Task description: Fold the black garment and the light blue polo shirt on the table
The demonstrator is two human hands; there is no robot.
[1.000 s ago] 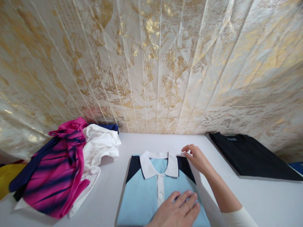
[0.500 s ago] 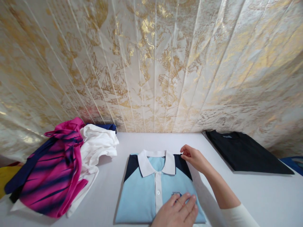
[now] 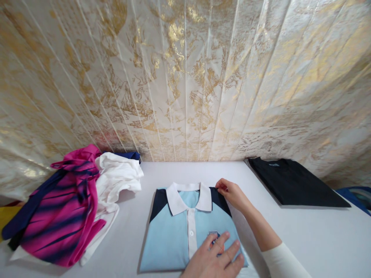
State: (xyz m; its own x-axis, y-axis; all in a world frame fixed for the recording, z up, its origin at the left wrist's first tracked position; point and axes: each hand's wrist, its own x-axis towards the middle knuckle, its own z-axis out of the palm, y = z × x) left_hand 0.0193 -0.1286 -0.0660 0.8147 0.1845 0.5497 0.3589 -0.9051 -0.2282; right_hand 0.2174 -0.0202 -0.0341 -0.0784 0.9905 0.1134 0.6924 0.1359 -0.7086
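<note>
A folded light-blue polo shirt [image 3: 174,235] with a white collar and navy shoulders lies on the white table [image 3: 304,231] in front of me. My left hand [image 3: 216,259] rests flat on its lower right part, fingers stretched out over the chest badge. My right hand [image 3: 232,194], reaching in on a white sleeve, pinches the shirt's navy right shoulder at the top corner.
A heap of unfolded clothes sits at the left: a pink and navy striped shirt [image 3: 60,216] and a white garment [image 3: 118,177]. A folded black shirt [image 3: 292,181] lies at the back right. A cream and gold curtain [image 3: 185,77] hangs behind the table.
My right hand has closed its fingers on the shirt's shoulder corner. My left hand stays flat on the shirt. The view has shifted slightly, showing more of the folded shirt.
</note>
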